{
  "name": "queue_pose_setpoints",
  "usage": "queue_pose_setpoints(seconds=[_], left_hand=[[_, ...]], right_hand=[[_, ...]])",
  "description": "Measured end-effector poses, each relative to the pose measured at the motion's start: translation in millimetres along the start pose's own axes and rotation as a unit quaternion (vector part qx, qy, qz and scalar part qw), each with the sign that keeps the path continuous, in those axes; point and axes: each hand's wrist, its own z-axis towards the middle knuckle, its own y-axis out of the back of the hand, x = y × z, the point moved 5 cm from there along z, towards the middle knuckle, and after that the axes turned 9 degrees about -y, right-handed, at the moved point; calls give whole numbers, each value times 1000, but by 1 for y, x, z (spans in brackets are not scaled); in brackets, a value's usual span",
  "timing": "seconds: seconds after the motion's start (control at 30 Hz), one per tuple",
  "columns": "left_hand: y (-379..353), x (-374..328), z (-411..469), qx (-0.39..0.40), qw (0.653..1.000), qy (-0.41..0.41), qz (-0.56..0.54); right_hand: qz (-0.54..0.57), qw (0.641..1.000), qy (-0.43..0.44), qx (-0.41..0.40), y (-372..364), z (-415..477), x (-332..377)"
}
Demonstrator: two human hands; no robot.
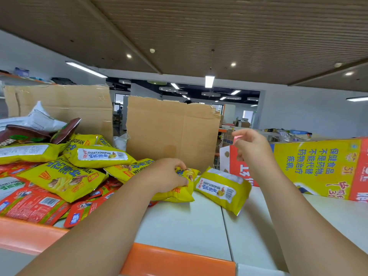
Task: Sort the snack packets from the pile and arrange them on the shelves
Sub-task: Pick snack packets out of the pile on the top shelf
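A pile of snack packets (pixel 59 172) covers the left of the white shelf (pixel 179 226): yellow ones on top, red ones (pixel 33 206) beneath, brown and white ones at the back. My left hand (pixel 165 176) is closed on a yellow packet (pixel 179 194) at the pile's right edge. Just to its right another yellow packet (pixel 223 190) lies label up on the shelf. My right hand (pixel 251 146) hovers above that packet with fingers loosely curled and apart, holding nothing.
Two brown cardboard sheets (pixel 171 132) stand upright behind the pile. A yellow and red printed carton (pixel 318 168) lies at the right. The shelf has an orange front rim (pixel 175 259). The underside of an upper shelf (pixel 199 26) hangs overhead.
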Motion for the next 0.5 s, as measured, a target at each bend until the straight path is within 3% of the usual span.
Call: queue_pose_setpoints(seconds=[0.1, 0.23, 0.33, 0.4, 0.5], left_hand=[[-1, 0, 0, 7, 1000, 2, 4], [0, -1, 0, 7, 1000, 3, 16], [0, -2, 1, 11, 1000, 3, 17], [0, -3, 0, 13, 1000, 3, 15], [-1, -3, -1, 15, 1000, 5, 14]], right_hand=[[-173, 982, -15, 70, -12, -2, -7], [-410, 883, -61, 219, -38, -18, -30], [-508, 821, -54, 255, -49, -30, -36], [-526, 814, -35, 245, -51, -31, -35], [-464, 861, -46, 203, -43, -24, -30]])
